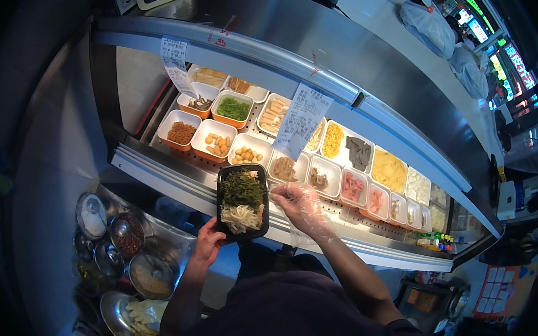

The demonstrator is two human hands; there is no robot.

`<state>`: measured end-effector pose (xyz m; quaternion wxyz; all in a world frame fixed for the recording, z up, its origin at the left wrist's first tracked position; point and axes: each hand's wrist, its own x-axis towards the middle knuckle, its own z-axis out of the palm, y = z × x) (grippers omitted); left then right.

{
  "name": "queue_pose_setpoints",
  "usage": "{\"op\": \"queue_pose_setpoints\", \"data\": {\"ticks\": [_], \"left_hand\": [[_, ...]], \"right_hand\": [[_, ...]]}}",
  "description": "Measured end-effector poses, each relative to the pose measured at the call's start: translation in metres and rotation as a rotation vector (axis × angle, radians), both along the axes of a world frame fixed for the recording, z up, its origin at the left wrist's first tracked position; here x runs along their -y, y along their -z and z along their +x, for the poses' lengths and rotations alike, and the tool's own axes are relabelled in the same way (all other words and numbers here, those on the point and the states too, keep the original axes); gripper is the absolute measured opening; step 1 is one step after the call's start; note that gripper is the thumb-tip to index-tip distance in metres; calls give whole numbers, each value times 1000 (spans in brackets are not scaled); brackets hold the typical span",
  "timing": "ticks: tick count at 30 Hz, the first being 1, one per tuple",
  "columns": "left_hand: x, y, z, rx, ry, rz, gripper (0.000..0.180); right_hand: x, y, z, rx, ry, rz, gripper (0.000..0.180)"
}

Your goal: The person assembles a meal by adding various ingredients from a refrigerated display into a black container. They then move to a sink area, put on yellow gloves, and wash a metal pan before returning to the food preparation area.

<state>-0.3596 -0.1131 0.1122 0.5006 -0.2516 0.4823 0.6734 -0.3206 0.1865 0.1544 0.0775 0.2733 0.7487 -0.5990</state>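
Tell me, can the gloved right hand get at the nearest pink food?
Probably yes: the right hand appears close to the pink food, and no lid shows over it. The paper slip hangs off to the left, and the left hand holds the black tray.

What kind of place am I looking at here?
Probably a takeaway food shop or stall: a metal-topped counter case holds rows of food tubs, paper slips hang from its upper edge, and the person's left hand holds a filled black food tray.
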Motion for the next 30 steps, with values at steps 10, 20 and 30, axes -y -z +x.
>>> {"op": "queue_pose_setpoints", "data": {"ticks": [10, 20, 30], "left_hand": [[-4, 23, 7, -18, 28, -14, 61], [-5, 33, 28, -69, -96, -78, 57], [6, 44, -23, -171, -222, -263, 65]], "right_hand": [[-5, 21, 10, -7, 13, -31, 15], [-35, 113, 22, -2, 0, -75, 16], [-52, 386, -204, -47, -468, 395, 48]]}}
